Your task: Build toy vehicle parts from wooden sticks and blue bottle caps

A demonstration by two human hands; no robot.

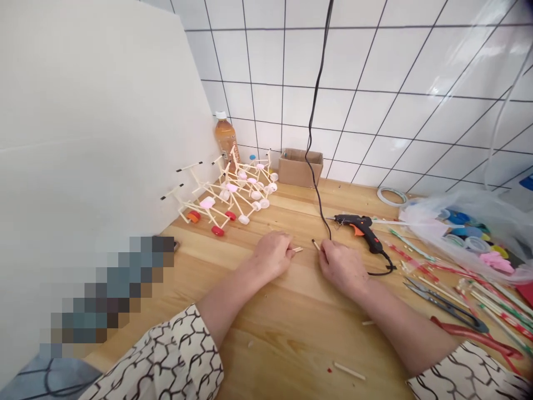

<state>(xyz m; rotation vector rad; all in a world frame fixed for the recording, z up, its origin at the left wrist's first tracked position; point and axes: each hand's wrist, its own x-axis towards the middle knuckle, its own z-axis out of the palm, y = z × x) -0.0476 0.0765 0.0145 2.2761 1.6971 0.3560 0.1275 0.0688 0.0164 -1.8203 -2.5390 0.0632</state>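
Fingers of my left hand are pinched around pale sticks, left of the glue gun. Those of my right hand, just on the near left of the gun, are closed on a dark-tipped stick. Well left of the gun stand stick models; behind them is a drink bottle, its label too small to read. Right of the gun lies a plastic bag with colored caps.
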